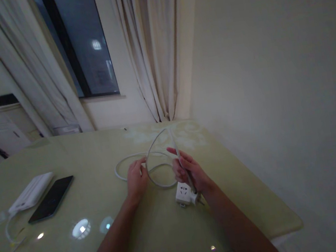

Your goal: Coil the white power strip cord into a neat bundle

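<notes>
1. White cable (175, 144) rises through the closed fingers of the right hand (192, 171), its gripped run pointing up and away from the wearer, tipped slightly left at the top.

2. From that grip, the cable arcs over to the left hand (136, 178), whose fingertips meet the loop's near side; how firmly they pinch cannot be told. More coils lie between and beyond the two hands.

3. A white socket adapter (182, 193) sits just below the right hand, the nearer of the two, its outlet face tilted up. Whether the hand touches it is unclear, as is any join with the cable's darker lower end.

4. Well to the left of both grips, a dark phone (52, 199) lies beside a white power bank (32, 191), from which a thin lead (8, 234) trails toward the wearer.

5. Beneath it all spreads a glossy pale-green table (171, 235).

6. Far beyond the left hand, off the table, stands a pale cabinet (1, 130); its contents are not shown.
</notes>
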A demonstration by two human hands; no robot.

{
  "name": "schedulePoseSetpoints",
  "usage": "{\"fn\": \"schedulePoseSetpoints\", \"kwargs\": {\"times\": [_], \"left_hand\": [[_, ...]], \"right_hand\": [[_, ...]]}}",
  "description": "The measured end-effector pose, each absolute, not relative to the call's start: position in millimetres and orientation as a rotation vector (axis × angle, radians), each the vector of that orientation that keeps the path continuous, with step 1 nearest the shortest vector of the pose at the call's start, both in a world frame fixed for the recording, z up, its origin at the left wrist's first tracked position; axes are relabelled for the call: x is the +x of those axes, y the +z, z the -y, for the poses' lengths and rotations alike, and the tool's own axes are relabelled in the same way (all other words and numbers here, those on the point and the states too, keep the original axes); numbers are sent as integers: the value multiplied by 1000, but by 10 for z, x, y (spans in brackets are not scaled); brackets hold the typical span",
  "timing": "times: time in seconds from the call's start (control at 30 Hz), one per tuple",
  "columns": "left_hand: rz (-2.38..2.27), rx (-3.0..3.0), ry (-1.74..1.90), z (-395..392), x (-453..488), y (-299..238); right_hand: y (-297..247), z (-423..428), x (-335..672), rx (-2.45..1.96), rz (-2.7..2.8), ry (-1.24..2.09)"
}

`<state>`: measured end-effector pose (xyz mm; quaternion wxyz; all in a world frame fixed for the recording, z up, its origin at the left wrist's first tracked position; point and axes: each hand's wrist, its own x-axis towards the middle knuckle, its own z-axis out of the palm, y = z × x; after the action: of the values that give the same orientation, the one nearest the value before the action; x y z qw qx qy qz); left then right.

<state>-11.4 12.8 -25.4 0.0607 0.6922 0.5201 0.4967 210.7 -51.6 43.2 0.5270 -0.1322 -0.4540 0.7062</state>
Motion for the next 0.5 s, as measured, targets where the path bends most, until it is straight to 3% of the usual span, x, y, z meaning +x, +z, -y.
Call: {"fn": "schedulePoseSetpoints", "kwargs": {"times": [0.1, 0.27, 0.5], "left_hand": [[-1348, 1956, 1726, 79, -30, -36], [-898, 1575, 1523, 309, 70, 113], [-707, 1058, 1363, 251, 81, 203]], "right_hand": [[382, 574, 1885, -412, 1145, 1691], [220, 614, 1616, -702, 1383, 1609], [46, 454, 1632, -975, 1449, 1469]]}}
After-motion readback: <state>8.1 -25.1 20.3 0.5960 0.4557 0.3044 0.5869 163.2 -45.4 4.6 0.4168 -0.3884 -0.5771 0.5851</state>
